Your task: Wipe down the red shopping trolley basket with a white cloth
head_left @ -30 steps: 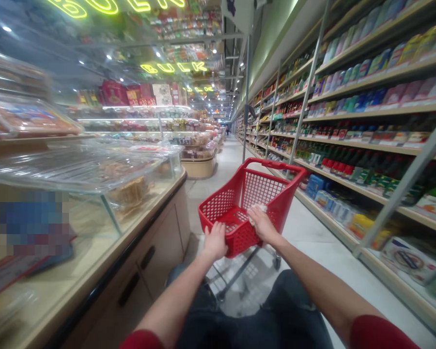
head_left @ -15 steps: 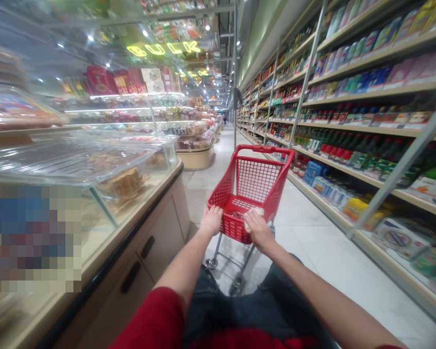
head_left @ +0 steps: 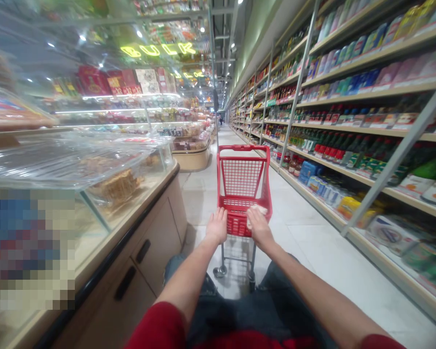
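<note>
A red plastic shopping cart (head_left: 243,147) with a mesh basket and grey legs on casters stands right in front of me. At its near left edge is my left hand (head_left: 217,227), fingers stretched out and lying against the red plastic. My right hand (head_left: 260,228) is closed on a crumpled white cloth (head_left: 251,222) and presses it to the cart's near right edge. Part of the cloth is hidden under the fingers, so I cannot tell whether it is fabric or paper. My knees are bent on either side of the cart's near end.
To my left runs a wooden counter (head_left: 156,228) with clear covers over packaged food. Shelves (head_left: 352,126) of bottles, cans and boxes line the right side. A tiled aisle floor (head_left: 301,242) leads ahead, past a second display stand (head_left: 192,160).
The cart has turned so that it faces me more squarely, its far end swinging left. My left hand's fingers, curled over the rim before, are now straighter. My right hand still has the cloth.
</note>
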The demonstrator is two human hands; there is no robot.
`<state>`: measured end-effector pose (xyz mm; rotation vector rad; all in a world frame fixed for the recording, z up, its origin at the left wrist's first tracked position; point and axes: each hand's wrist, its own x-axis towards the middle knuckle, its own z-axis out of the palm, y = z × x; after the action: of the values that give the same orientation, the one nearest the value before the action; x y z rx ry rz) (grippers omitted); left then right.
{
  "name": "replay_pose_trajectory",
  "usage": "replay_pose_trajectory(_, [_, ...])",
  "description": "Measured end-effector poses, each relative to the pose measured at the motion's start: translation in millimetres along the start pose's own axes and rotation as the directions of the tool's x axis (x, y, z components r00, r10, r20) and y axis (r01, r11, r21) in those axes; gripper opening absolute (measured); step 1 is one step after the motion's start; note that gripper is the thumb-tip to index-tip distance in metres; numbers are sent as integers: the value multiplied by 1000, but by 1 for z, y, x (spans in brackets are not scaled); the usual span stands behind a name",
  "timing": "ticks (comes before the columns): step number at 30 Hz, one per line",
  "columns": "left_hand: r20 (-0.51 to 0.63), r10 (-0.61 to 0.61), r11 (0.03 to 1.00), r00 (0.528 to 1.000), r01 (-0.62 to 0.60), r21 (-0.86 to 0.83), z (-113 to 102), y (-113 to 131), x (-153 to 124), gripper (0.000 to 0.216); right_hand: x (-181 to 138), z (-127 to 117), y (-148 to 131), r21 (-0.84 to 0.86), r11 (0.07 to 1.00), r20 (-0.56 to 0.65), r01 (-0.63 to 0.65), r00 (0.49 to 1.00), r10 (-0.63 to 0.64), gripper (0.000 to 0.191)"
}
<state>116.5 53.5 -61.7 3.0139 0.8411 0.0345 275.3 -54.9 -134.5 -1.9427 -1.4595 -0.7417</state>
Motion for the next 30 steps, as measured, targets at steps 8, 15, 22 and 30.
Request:
replay_pose_trajectory(8, [38, 8, 999, 999, -6, -46, -4, -11, 2, 76, 13, 3, -15, -45, 996, 110, -74, 991, 79, 43])
replay_pose_trajectory(15, [48, -4, 998, 999, 6, -58, -7, -19, -1, 80, 34, 4, -39, -46, 993, 289, -104, 951, 113, 48])
replay_pose_trajectory(22, [32, 25, 998, 999, -24, -59, -7, -32, -9, 79, 51, 10, -63, 3, 996, 359, -91, 930, 84, 51])
replay_pose_trajectory(30, [-48, -193, 968, 980, 182, -171, 2, -35, -19, 77, 52, 15, -91, 13, 1000, 429, -12, 903, 6, 50])
